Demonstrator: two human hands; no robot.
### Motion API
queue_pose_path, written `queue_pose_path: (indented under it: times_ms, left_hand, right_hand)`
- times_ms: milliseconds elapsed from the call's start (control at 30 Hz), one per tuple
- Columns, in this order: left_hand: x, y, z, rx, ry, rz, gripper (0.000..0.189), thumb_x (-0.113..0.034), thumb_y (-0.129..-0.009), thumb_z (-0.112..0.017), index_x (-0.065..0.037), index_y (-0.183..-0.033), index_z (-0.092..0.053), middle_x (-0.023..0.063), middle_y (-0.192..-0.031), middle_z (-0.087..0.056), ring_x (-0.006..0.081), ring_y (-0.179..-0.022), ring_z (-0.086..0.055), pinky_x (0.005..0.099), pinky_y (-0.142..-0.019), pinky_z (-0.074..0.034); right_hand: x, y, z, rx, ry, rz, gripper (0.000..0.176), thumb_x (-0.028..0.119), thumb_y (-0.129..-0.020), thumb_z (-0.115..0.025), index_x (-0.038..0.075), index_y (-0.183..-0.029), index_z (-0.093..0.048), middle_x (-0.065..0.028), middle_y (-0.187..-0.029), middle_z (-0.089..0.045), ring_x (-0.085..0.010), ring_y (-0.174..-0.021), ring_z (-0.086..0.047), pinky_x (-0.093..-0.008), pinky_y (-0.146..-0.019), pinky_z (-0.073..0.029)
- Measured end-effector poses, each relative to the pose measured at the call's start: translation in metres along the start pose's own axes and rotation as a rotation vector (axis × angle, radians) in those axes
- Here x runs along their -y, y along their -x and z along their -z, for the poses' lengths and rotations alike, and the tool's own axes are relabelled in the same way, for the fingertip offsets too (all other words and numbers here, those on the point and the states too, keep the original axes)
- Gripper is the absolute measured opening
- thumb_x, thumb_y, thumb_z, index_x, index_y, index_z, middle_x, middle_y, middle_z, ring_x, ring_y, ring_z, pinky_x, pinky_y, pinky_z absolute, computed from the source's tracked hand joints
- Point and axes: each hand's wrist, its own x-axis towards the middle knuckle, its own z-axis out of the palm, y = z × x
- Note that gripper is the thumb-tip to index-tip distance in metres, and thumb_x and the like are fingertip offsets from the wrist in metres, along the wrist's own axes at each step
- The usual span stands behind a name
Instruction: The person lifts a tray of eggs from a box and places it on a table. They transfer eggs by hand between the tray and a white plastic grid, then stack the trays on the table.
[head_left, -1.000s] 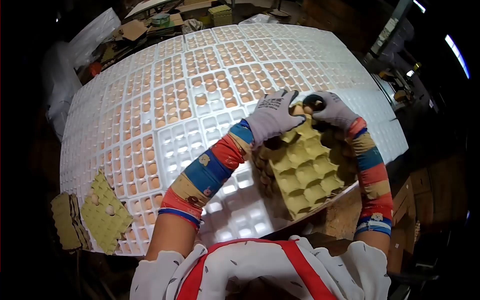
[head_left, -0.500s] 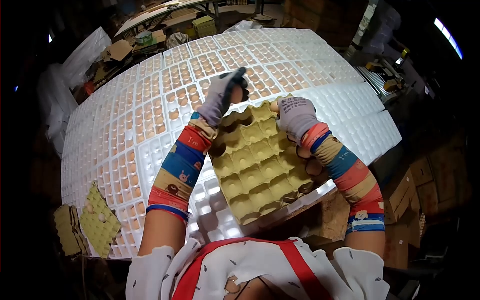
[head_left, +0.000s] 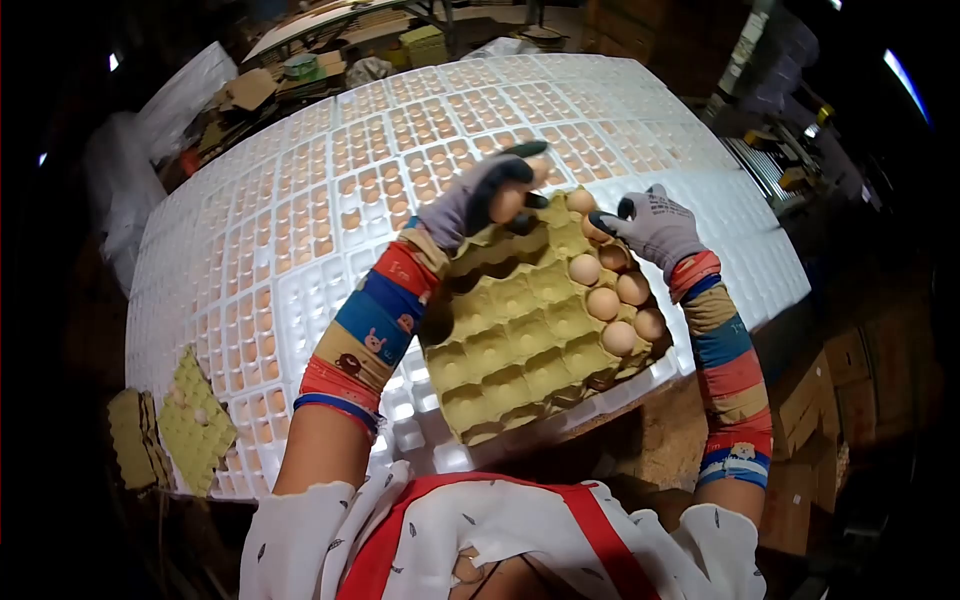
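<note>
My left hand (head_left: 485,198), in a grey glove with dark fingers, is curled around eggs (head_left: 508,204) above the far left part of a yellow-green egg tray (head_left: 505,350). At the tray's far right corner is my right hand (head_left: 655,228), gloved too. Its fingers are apart, and the thumb tip is at or very near an egg (head_left: 594,229) seated there. Several brown eggs (head_left: 603,303) fill cups along the tray's right side; the visible cups in the middle and left hold none. The tray lies tilted over white plastic trays.
A wide spread of white egg trays (head_left: 300,300), many cups holding eggs, covers the table. Another yellow-green tray (head_left: 197,425) with a few eggs lies at the left edge. Cardboard boxes (head_left: 785,490) stand at the right, and clear plastic sheeting (head_left: 185,100) hangs at far left.
My right hand has drawn back to the right and its fingers have parted, uncovering eggs on the tray's right side. The left hand has moved right over the tray, still holding eggs.
</note>
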Motion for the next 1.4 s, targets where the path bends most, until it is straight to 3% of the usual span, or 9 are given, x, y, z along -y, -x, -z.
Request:
queue_pose_path:
  times_ms: [167,367,533,633,767,900,1100,1233,1400]
  left_hand:
    - [0.007,0.022,-0.082,0.020,-1.728,-0.154,0.056,-0.045,-0.069,-0.075,-0.011,-0.112,-0.065,0.0192,-0.107,-0.053,0.0342,-0.096,-0.059,0.0411,-0.087,-0.048]
    - [0.020,-0.004,-0.089,0.376,-1.918,-0.098,0.045,-0.046,-0.071,-0.069,-0.013,-0.102,-0.072,0.0102,-0.111,-0.065,0.0284,-0.107,-0.056,0.0420,-0.089,-0.044]
    - [-0.027,0.081,-0.033,-0.219,-1.061,-0.189,0.062,-0.049,-0.074,-0.069,-0.004,-0.115,-0.062,0.0178,-0.109,-0.058,0.0302,-0.098,-0.061,0.0400,-0.087,-0.049]
    - [-0.023,0.158,0.065,-0.033,0.102,-0.263,0.059,-0.043,-0.088,-0.064,-0.008,-0.133,-0.048,0.0177,-0.116,-0.059,0.0247,-0.090,-0.065,0.0328,-0.066,-0.060]
    - [0.049,0.267,0.199,-0.120,0.968,-0.255,0.053,-0.049,-0.096,-0.048,-0.009,-0.132,-0.049,0.0198,-0.116,-0.060,0.0262,-0.080,-0.066,0.0283,-0.051,-0.055]
    - [0.111,0.344,0.313,-0.379,1.071,-0.240,0.051,-0.047,-0.094,-0.055,-0.008,-0.127,-0.052,0.0132,-0.100,-0.063,0.0217,-0.078,-0.064,0.0301,-0.055,-0.054]
    - [0.037,0.327,0.434,-1.329,-0.649,-0.003,0.046,-0.040,-0.085,-0.068,-0.006,-0.116,-0.061,0.0049,-0.094,-0.061,0.0227,-0.084,-0.063,0.0330,-0.069,-0.054]
    - [-0.008,0.297,0.462,-1.165,-1.355,0.543,0.047,-0.041,-0.083,-0.063,-0.015,-0.122,-0.059,0.0158,-0.132,-0.045,0.0357,-0.113,-0.056,0.0462,-0.091,-0.049]
    - [-0.009,0.286,0.471,-0.843,-1.548,0.729,0.048,-0.038,-0.087,-0.058,-0.017,-0.131,-0.055,0.0171,-0.133,-0.043,0.0360,-0.118,-0.051,0.0442,-0.097,-0.046]
  right_hand:
    - [0.009,-0.029,-0.017,0.005,0.188,0.170,0.062,0.068,-0.078,-0.055,0.009,-0.088,-0.071,-0.0164,-0.095,-0.066,-0.0316,-0.095,-0.063,-0.0427,-0.078,-0.050]
    - [-0.046,-0.047,-0.021,0.314,-1.266,-0.077,0.047,0.055,-0.090,-0.055,0.010,-0.096,-0.066,-0.0005,-0.066,-0.058,-0.0158,-0.052,-0.055,-0.0285,-0.040,-0.039]
    - [-0.022,-0.058,-0.042,0.348,-1.914,0.212,0.042,0.045,-0.099,-0.045,0.011,-0.121,-0.055,-0.0050,-0.086,-0.056,-0.0183,-0.058,-0.055,-0.0294,-0.044,-0.047]
    - [0.038,-0.048,-0.030,0.721,-2.046,0.192,0.043,0.042,-0.101,-0.042,0.011,-0.130,-0.049,-0.0052,-0.090,-0.053,-0.0192,-0.061,-0.055,-0.0298,-0.049,-0.050]
    - [0.173,-0.018,-0.015,0.650,-1.663,0.245,0.048,0.044,-0.100,-0.042,0.011,-0.134,-0.051,-0.0084,-0.096,-0.063,-0.0149,-0.066,-0.058,-0.0269,-0.051,-0.049]
    - [0.293,-0.034,-0.035,0.826,-1.197,0.236,0.058,0.050,-0.092,-0.056,0.004,-0.127,-0.055,-0.0074,-0.094,-0.063,-0.0158,-0.075,-0.063,-0.0287,-0.065,-0.054]
    - [0.385,-0.065,-0.087,0.757,-0.565,0.166,0.048,0.049,-0.086,-0.064,0.006,-0.109,-0.063,-0.0031,-0.078,-0.060,-0.0129,-0.063,-0.059,-0.0265,-0.048,-0.051]
    - [0.401,-0.116,-0.128,0.473,-0.217,0.184,0.049,0.049,-0.084,-0.061,0.002,-0.095,-0.067,-0.0106,-0.078,-0.065,-0.0215,-0.069,-0.064,-0.0346,-0.060,-0.052]
    - [0.434,-0.183,-0.188,0.112,-0.011,0.173,0.052,0.053,-0.084,-0.054,0.009,-0.109,-0.065,-0.0165,-0.112,-0.066,-0.0324,-0.105,-0.061,-0.0420,-0.089,-0.048]
